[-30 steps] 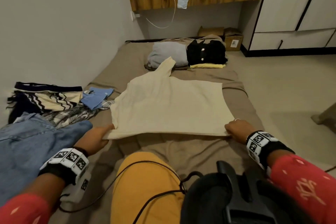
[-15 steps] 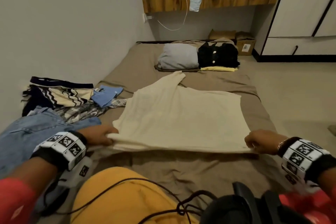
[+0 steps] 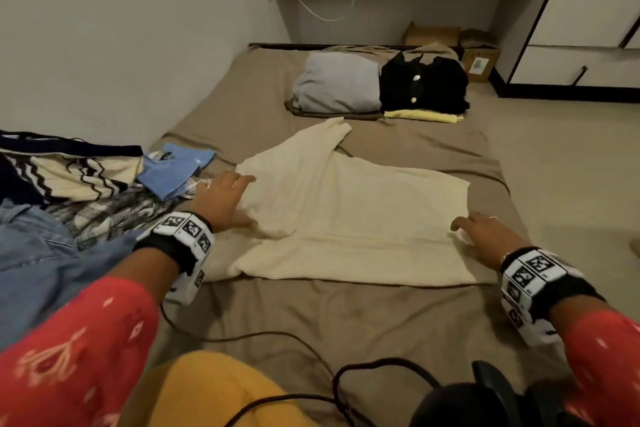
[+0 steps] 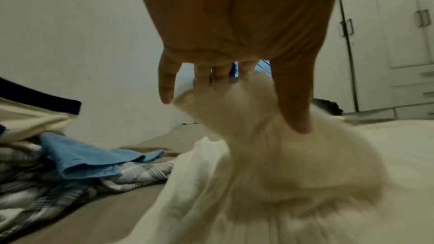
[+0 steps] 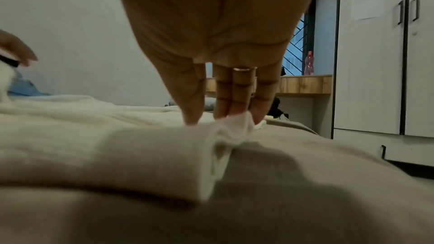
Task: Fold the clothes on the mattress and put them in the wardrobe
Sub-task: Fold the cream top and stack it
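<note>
Cream knitted top [image 3: 349,218] lies spread across the brown mattress [image 3: 346,315]. Left hand [image 3: 221,198] pinches its bunched left edge; right hand [image 3: 485,239] nips the right corner. Best to carry both edges over evenly, then smooth flat.

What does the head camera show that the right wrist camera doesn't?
Only the head view shows the folded pile at the mattress's far end and the unfolded heap by the wall. Only the right wrist view shows a red bottle on the ledge and fingertips pinching the cloth's edge. Both show the cream garment, right hand and wardrobe.
</note>
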The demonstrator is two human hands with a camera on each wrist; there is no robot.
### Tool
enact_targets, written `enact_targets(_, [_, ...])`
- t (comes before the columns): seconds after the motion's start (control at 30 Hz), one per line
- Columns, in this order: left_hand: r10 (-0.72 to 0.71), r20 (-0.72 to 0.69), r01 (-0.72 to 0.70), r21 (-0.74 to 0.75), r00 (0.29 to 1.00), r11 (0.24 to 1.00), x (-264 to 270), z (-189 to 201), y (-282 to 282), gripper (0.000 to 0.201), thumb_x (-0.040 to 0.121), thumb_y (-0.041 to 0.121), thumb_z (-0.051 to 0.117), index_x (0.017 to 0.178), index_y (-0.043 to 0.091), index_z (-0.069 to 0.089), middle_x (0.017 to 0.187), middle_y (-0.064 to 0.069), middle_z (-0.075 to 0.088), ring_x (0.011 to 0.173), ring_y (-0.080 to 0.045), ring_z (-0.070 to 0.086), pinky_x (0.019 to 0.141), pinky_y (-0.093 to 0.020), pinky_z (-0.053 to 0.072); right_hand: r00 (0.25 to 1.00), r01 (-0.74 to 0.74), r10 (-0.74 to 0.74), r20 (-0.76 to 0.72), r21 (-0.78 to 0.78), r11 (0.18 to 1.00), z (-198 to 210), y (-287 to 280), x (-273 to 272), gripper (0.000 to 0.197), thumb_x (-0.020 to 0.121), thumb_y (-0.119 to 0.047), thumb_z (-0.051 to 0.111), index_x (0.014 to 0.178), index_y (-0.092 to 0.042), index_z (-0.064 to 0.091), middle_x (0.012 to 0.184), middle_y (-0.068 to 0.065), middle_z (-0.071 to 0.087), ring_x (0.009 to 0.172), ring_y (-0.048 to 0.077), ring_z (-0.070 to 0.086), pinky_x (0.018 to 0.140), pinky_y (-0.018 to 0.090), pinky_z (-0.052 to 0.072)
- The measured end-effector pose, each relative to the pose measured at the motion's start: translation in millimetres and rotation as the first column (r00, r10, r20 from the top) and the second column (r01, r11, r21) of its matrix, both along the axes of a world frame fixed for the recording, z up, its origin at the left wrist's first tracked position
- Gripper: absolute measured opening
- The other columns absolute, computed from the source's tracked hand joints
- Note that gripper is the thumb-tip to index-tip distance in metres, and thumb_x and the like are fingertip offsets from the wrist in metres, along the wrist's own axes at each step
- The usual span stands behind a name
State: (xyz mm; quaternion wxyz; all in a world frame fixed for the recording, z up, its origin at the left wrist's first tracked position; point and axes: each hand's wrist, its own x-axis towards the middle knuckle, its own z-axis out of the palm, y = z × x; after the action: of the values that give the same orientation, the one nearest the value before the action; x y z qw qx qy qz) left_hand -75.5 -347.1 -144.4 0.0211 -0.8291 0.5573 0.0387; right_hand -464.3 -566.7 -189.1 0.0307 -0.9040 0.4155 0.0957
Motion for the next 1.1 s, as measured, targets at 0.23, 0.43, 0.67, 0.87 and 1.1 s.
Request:
enact_targets(0.23, [-0.516, 0.28, 0.437, 0.299, 0.809, 0.848, -1, -56, 53, 0.066, 0.078, 0.059, 0.036, 0.13, 0.02, 0.044, 0.125, -0.004, 0.061, 0.115, -0.022, 0.057, 0.08, -0.045, 0.053, 0.922, -0.349, 0.322, -0.214, -0.105, 0.931, -25, 52, -21, 0.093, 0.022, -0.037, 0.089, 0.107, -0.007, 0.068, 0.109, 0.013, 0.068, 0.088, 0.021, 0.07, 0.07, 0.022, 0.054])
enact_targets(0.43, [-0.359, 0.197, 0.266, 0.382, 0.912, 0.885, -5, -70, 65, 0.095, 0.052, 0.029, 0.078, 0.136, 0.005, 0.039, 0.117, -0.016, 0.065, 0.096, -0.024, 0.068, 0.07, -0.034, 0.056, 0.912, -0.337, 0.281, -0.298, -0.155, 0.929, -48, 49, -16, 0.087, 0.024, -0.018, 0.087, 0.107, -0.004, 0.065, 0.097, 0.023, 0.069, 0.079, 0.031, 0.071, 0.054, 0.035, 0.055])
enact_targets(0.67, [-0.339, 0.199, 0.216, 0.463, 0.92, 0.859, -9, -55, 65, 0.058, 0.101, 0.007, 0.021, 0.148, 0.02, -0.011, 0.158, -0.008, -0.004, 0.145, -0.018, 0.009, 0.115, -0.032, 0.014, 0.844, -0.393, 0.309, -0.438, -0.114, 0.913, -13, 51, -15, 0.059, 0.091, -0.002, 0.008, 0.147, -0.015, -0.003, 0.153, 0.023, 0.01, 0.139, 0.036, 0.023, 0.107, 0.037, 0.031])
enact_targets(0.87, [-0.375, 0.132, 0.316, 0.327, 0.918, 0.89, -3, -26, 107, 0.066, 0.098, 0.003, 0.033, 0.143, 0.026, -0.009, 0.156, -0.01, 0.01, 0.142, -0.025, 0.023, 0.113, -0.036, 0.021, 0.814, -0.379, 0.364, -0.452, 0.062, 0.923, 22, 59, -44, 0.065, 0.097, 0.001, 0.019, 0.148, -0.031, -0.004, 0.157, 0.005, 0.001, 0.142, 0.019, 0.022, 0.112, 0.031, 0.026])
enact_targets(1.1, [-0.313, -0.011, 0.265, 0.559, 0.95, 0.786, -24, -50, 119, 0.06, 0.099, 0.033, 0.034, 0.149, 0.031, 0.0, 0.158, -0.002, 0.008, 0.139, -0.019, 0.028, 0.112, -0.028, 0.026, 0.776, -0.365, 0.385, -0.5, 0.141, 0.92, 9, 82, -38, 0.061, 0.097, 0.0, 0.02, 0.149, -0.025, 0.002, 0.156, 0.012, 0.004, 0.142, 0.023, 0.02, 0.111, 0.034, 0.023])
